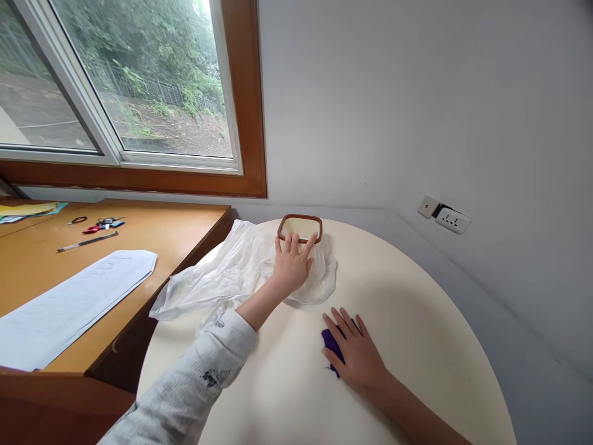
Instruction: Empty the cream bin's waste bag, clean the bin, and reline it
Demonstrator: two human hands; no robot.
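My left hand (293, 264) reaches to the far side of the round table, fingers spread and their tips at the near edge of a brown rounded-square rim (300, 216). The rim looks like the top of a small bin or basket, with pale inner walls. White translucent plastic, seemingly a bag (222, 266), spreads around and left of it. Nearer to me, my right hand (356, 355) lies flat with its fingers apart on a small dark purple cloth (332, 343). The hand covers much of the cloth, and a few loose threads show at its lower edge.
The cream round table (384, 290) stands against a grey wall with a socket (453, 219). On its left is a wooden desk (139, 228) bearing papers (78, 303), a pen (88, 241) and keys (109, 221). A window (152, 80) is above the desk.
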